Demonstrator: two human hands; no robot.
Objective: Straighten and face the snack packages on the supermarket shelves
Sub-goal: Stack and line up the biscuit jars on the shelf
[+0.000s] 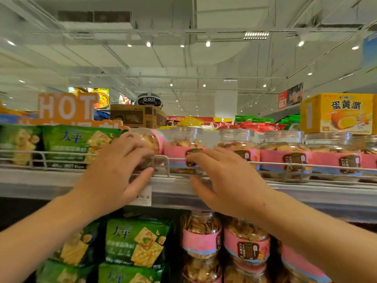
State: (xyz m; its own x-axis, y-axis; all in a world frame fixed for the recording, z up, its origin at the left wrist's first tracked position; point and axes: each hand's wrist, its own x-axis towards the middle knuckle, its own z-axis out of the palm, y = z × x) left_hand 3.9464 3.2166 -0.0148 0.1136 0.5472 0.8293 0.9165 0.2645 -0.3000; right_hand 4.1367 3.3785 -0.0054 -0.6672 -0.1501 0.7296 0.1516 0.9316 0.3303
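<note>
Both hands reach up: my left hand [114,170] cups the tilted clear plastic biscuit jar [147,149] on the top shelf [306,193]; my right hand [222,180] hovers beside, fingers relaxed. Rigid, slick, probably light; grip its sides.

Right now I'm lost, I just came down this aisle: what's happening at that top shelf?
A person is facing snack jars on the top shelf. The left hand has its grip on a tipped jar at the wire rail, beside the green cracker bags. The right hand reaches with spread fingers toward the next jar, which stands upright. The other jars in that row already stand with labels forward.
</note>
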